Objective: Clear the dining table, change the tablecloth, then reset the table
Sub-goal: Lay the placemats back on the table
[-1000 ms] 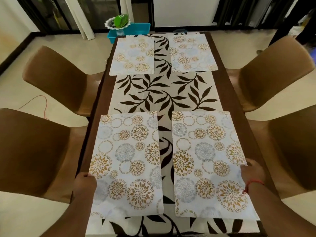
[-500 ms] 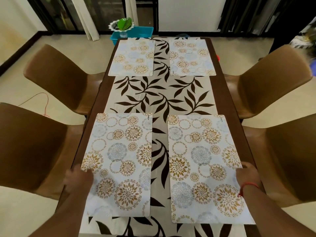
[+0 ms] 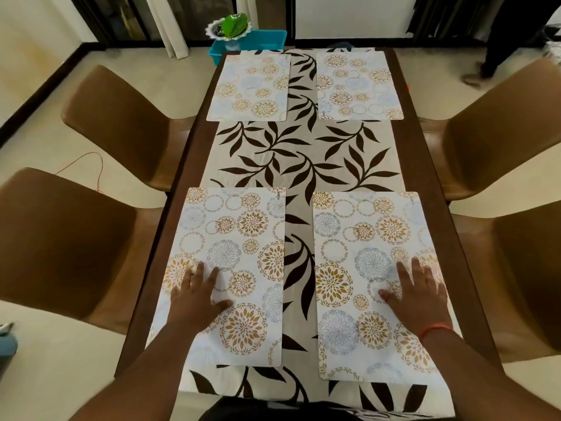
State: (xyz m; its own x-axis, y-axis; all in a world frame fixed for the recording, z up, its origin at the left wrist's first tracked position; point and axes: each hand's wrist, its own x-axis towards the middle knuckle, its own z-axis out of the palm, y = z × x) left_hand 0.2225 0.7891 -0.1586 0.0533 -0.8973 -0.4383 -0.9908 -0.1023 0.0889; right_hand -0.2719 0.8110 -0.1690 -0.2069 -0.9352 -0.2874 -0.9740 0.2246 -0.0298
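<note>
A beige tablecloth with dark leaf print [image 3: 303,156] covers the dark wooden table [image 3: 194,153]. Several floral placemats lie on it. My left hand [image 3: 197,296] lies flat with spread fingers on the near left placemat [image 3: 236,226]. My right hand [image 3: 416,293], a red thread round its wrist, lies flat on the near right placemat [image 3: 364,232]. Two more placemats, far left [image 3: 249,86] and far right [image 3: 358,83], sit side by side at the far end.
Brown chairs stand at the table: two on the left [image 3: 121,123] [image 3: 60,244] and two on the right [image 3: 501,123] [image 3: 528,268]. Beyond the far end a blue bin [image 3: 261,41] holds a white dish with something green [image 3: 229,27]. An orange cord [image 3: 91,165] lies on the floor.
Both hands moved from the outer edges of the near placemats onto their tops and now lie flat. The left placemat slid slightly leftward and lies straighter.
</note>
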